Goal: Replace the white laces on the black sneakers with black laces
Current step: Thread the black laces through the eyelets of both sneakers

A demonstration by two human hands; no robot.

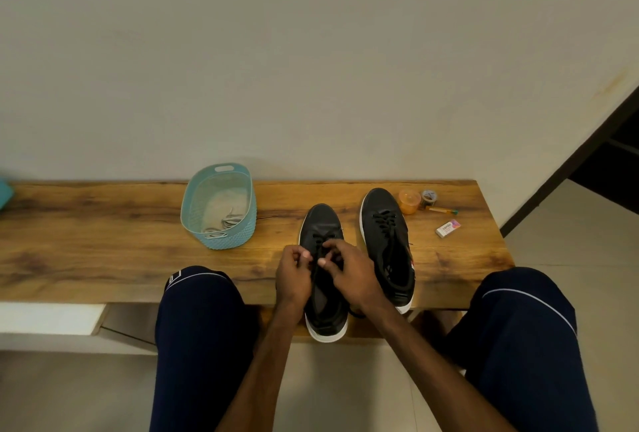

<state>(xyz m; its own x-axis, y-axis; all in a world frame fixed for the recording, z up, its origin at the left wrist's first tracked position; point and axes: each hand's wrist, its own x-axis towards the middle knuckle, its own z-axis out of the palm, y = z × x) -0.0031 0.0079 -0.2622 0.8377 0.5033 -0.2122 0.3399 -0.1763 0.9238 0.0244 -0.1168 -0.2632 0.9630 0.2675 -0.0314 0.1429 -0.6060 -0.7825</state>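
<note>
A long brown wooden bench (103, 234) carries a teal woven plastic basket (228, 241) holding white laces (228, 222), at 10 o'clock from the hands. A black-laced sneaker (383, 210) stands at 2 o'clock. On the nearer black sneaker (321, 220), the left hand (294, 272) and right hand (349, 269) pinch its black lace (318, 251) with curled fingers.

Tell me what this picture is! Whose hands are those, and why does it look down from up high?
There is no machine here, just a person. One camera sits on their head and looks down, so you see what they see. Their left hand and right hand pinch a black lace on the nearer sneaker, which stands on a wooden bench. The second sneaker beside it already has black laces. The blue basket holds the white laces. At the far right lie an orange jar and a small white box.
</note>
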